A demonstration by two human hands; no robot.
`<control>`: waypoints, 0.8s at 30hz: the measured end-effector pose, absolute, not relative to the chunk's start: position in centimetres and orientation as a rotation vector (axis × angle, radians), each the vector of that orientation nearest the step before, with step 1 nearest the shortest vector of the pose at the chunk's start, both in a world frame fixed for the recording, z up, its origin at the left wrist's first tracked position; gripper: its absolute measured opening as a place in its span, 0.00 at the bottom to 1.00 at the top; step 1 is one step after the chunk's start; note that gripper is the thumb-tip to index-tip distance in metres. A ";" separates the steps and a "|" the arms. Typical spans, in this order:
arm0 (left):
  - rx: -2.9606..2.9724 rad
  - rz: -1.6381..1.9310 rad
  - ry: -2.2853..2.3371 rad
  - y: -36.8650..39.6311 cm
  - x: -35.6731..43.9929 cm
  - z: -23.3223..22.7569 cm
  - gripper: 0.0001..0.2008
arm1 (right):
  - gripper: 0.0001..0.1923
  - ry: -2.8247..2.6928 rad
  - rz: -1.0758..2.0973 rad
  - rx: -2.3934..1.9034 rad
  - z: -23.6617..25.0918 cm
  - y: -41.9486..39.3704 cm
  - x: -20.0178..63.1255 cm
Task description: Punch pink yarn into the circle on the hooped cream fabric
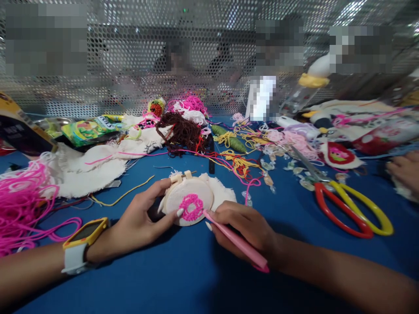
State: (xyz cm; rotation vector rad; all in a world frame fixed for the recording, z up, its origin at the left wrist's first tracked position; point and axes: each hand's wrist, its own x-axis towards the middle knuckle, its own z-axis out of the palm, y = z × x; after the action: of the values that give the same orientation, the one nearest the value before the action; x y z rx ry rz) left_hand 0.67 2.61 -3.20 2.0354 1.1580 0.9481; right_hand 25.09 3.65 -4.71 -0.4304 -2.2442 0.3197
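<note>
My left hand [149, 213] grips the left side of a small embroidery hoop [204, 192], its thumb on the front by the stitching. White cloth is stretched in the hoop, with frayed edges sticking out behind. A ring of bright pink loops [192, 207] covers the lower part of the cloth, leaving a white gap in its middle. My right hand [245, 226] is closed round a pink punch needle pen [238, 244]. The pen's tip meets the right edge of the pink loops. Pink yarn shows at the pen's back end.
Red-and-yellow-handled scissors [343, 209] lie at the right. Pink yarn [22, 209] heaps at the left near white cloth [88, 170]. Brown yarn [180, 131], snack packets and a bottle [304, 91] line the back before a perforated metal panel. Another person's hand [406, 172] is at the right edge.
</note>
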 end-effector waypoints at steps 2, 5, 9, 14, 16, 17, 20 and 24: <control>2.088 1.032 1.182 2.7 0.6 -3.4 0.23 | 0.08 -2.264 0.323 -0.426 -4.7 3.6 25.0; 2.230 1.023 1.183 3.0 0.6 -3.1 0.20 | 0.07 -2.288 0.290 -0.414 -4.6 3.6 25.0; 2.257 0.852 1.236 3.2 0.8 -2.7 0.26 | 0.05 -2.305 0.294 -0.435 -4.2 3.6 24.9; 2.124 0.813 1.323 3.3 0.8 -2.9 0.26 | 0.07 -2.224 0.280 -0.444 -3.8 3.4 24.7; 2.140 0.837 1.342 3.2 0.8 -3.0 0.26 | 0.08 -2.183 0.269 -0.451 -3.7 3.2 24.8; 2.152 0.846 1.356 3.2 0.8 -3.0 0.26 | 0.09 -2.175 0.268 -0.448 -3.6 3.1 24.9; 2.176 0.872 1.393 3.2 0.7 -3.0 0.26 | 0.09 -2.169 0.262 -0.452 -3.3 2.8 25.2; 2.171 0.895 1.367 3.2 0.8 -2.9 0.25 | 0.09 -2.168 0.266 -0.478 -2.9 2.6 25.4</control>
State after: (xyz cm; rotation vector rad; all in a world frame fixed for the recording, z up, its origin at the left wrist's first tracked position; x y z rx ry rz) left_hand 0.76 3.21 -2.94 2.1713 1.3673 0.8948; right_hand 25.45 2.65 -2.93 -0.4780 -2.1682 0.2657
